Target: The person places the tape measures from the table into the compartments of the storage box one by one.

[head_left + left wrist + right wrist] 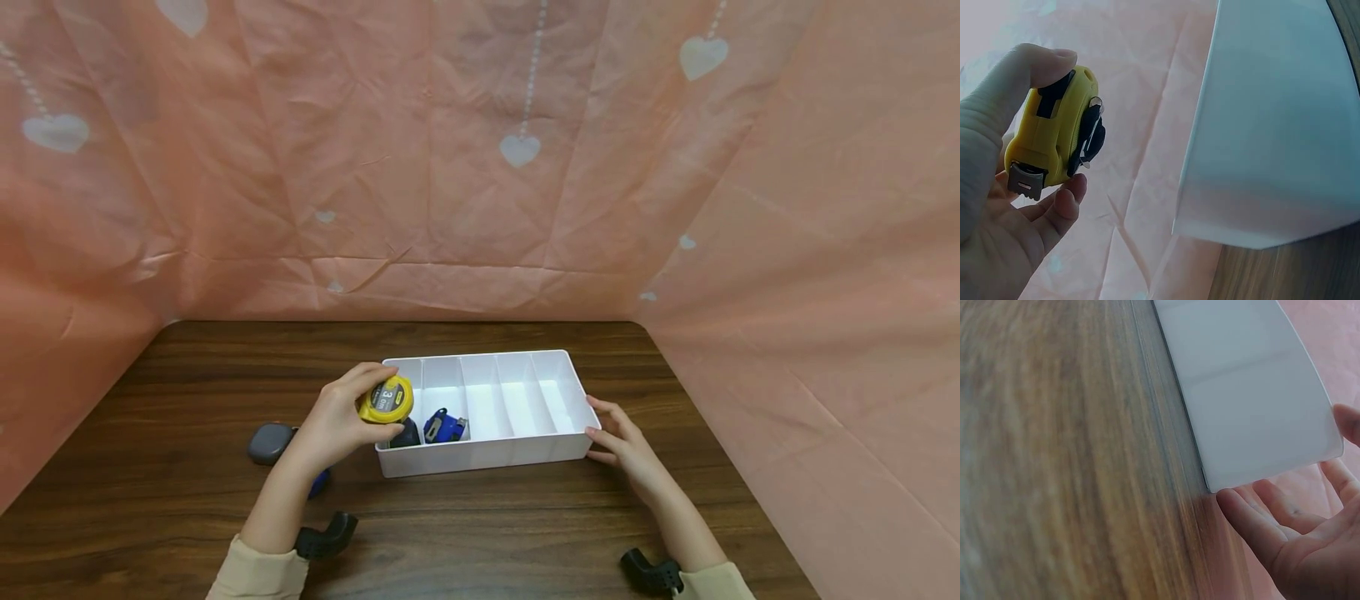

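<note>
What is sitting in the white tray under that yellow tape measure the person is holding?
Below the yellow tape measure, gripped in the left hand, the leftmost slot of the white plastic divided tray already holds a dark object. A blue tape measure lies in the next slot.

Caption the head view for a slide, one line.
Left hand holds yellow tape measure over white plastic divided tray; right hand touches tray's end.

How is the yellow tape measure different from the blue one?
The yellow tape is gripped in the left hand above the tray's left end; the blue tape lies loose in the second compartment. The yellow tape looks bigger than the blue tape. Both are compact tape measures.
</note>
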Demonstrator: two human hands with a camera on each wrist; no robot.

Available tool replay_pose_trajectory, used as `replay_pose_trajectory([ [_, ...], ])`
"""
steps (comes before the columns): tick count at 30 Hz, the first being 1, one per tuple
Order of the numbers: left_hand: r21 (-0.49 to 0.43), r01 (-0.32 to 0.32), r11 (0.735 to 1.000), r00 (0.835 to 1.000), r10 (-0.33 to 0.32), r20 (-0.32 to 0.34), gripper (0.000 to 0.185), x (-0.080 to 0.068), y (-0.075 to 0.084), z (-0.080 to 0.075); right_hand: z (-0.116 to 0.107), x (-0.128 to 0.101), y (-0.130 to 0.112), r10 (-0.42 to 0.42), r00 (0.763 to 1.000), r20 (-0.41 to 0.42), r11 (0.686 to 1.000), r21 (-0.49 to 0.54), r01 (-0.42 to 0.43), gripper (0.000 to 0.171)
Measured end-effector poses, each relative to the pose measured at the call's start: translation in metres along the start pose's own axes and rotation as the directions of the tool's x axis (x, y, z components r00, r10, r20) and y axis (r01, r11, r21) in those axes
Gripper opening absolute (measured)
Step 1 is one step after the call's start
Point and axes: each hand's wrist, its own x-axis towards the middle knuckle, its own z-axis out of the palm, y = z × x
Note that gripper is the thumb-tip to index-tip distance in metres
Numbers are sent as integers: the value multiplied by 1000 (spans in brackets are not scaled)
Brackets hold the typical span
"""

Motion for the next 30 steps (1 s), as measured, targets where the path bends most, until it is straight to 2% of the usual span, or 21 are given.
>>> replay_pose_trajectory([
  [12, -51, -15, 999, 1000, 16, 21, 73, 9, 8, 15, 0, 1, 1, -7, 1000, 4, 1000, -2, 7, 55],
  [30, -83, -37, 996, 999, 38, 13, 71, 18, 12, 33, 0, 0, -2, 7, 1000, 1, 1000, -2, -7, 56],
])
